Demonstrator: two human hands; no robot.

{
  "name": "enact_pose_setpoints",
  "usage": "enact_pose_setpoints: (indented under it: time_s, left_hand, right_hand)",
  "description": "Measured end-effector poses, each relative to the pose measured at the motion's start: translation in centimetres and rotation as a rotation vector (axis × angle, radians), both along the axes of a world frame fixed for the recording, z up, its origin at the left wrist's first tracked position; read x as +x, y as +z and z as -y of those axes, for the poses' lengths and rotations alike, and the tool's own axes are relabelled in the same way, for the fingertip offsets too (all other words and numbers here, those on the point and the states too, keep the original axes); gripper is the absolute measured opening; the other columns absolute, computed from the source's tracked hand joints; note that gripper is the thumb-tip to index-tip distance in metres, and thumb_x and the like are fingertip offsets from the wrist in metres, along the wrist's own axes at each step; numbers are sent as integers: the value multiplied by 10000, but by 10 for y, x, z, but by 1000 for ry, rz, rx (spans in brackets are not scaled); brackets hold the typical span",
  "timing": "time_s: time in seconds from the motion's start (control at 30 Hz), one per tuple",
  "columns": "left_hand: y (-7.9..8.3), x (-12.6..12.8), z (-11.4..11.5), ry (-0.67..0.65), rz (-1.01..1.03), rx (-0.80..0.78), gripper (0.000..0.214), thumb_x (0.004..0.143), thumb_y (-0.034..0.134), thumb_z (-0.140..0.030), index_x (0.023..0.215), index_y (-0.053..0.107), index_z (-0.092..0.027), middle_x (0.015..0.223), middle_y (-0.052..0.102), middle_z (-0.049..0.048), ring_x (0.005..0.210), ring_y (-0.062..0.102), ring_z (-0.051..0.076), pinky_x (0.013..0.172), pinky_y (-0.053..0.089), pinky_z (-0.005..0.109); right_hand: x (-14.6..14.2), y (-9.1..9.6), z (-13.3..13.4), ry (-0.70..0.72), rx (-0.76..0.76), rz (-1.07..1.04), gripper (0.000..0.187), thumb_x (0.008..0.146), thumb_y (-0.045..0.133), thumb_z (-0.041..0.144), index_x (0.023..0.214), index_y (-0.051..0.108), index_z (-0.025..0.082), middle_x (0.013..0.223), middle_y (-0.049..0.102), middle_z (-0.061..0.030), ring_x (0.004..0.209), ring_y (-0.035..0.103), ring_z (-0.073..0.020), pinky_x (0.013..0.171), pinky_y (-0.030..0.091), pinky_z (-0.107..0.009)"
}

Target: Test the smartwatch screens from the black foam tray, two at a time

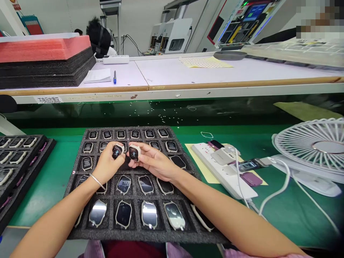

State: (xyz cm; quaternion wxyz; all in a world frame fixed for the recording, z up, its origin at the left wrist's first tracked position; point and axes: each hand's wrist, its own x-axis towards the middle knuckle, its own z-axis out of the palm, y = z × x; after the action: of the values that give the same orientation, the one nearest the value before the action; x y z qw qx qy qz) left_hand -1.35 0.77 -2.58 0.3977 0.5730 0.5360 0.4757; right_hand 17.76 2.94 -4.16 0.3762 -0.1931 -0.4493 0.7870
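My left hand [107, 163] grips a smartwatch [117, 152] by its edges, its dark screen lit with a small bluish mark. Close beside it, my right hand [153, 159] holds a second smartwatch [133, 153] between thumb and fingers, with a similar lit mark. Both watches are strapless, with pale cases, and are raised over a dark foam tray [134, 231]. Several more watches sit in the tray's square pockets. The back rows show white text on their screens, while a front-row watch [124, 214] has a dark screen. My hands and forearms hide some pockets.
A second foam tray of watches [16, 157] stands at the left. On the right are a white power strip [215, 163] with cables and a white fan [317, 147]. Foam sheets [45, 61] and a pen [114, 77] lie on the raised shelf; a person sits behind.
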Motion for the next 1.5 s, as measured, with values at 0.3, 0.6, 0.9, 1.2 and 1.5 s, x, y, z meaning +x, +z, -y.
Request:
enact_pose_setpoints:
  time_s: [0.3, 0.6, 0.9, 1.2, 1.5]
  left_hand:
    - [9, 5, 3, -34, 413, -304, 586, 763, 688, -306, 1301, 515, -151, 760, 618, -24, 543, 568, 88, 560, 448, 230]
    - [11, 3, 2, -78, 543, -322, 624, 743, 732, -389, 1299, 553, -169, 849, 708, 33, 627, 709, 165, 645, 561, 294]
    - [9, 4, 3, -99, 497, -305, 437, 732, 715, -358, 1106, 579, -177, 916, 701, 31, 637, 724, 176, 665, 580, 315]
    - [7, 3, 2, -138, 443, -306, 385, 712, 687, -268, 1065, 558, -185, 920, 715, 27, 632, 719, 162, 670, 583, 313]
    - [6, 4, 2, -132, 433, -295, 386, 698, 711, -247, 1048, 566, -178, 939, 710, 24, 634, 723, 156, 669, 588, 303]
  right_hand:
    - [1, -2, -12, -109, -271, -22, 296, 880, 646, 245, 1169, 637, 181, 988, 716, -71, 670, 648, -129, 609, 496, -251]
    - [2, 3, -10, -198, -133, 78, 374, 892, 627, 275, 1253, 556, 208, 971, 730, -75, 654, 656, -142, 603, 478, -272]
    - [3, 0, -9, -195, -19, 134, 357, 791, 716, 206, 1128, 597, 211, 966, 737, -47, 637, 650, -118, 602, 464, -261]
    - [2, 0, -7, -193, 48, 172, 366, 773, 710, 168, 1119, 597, 210, 948, 717, -34, 632, 643, -114, 591, 458, -265]
    - [2, 0, -7, -199, 87, 197, 345, 795, 709, 208, 1116, 583, 215, 895, 692, -17, 623, 621, -109, 595, 449, -262]
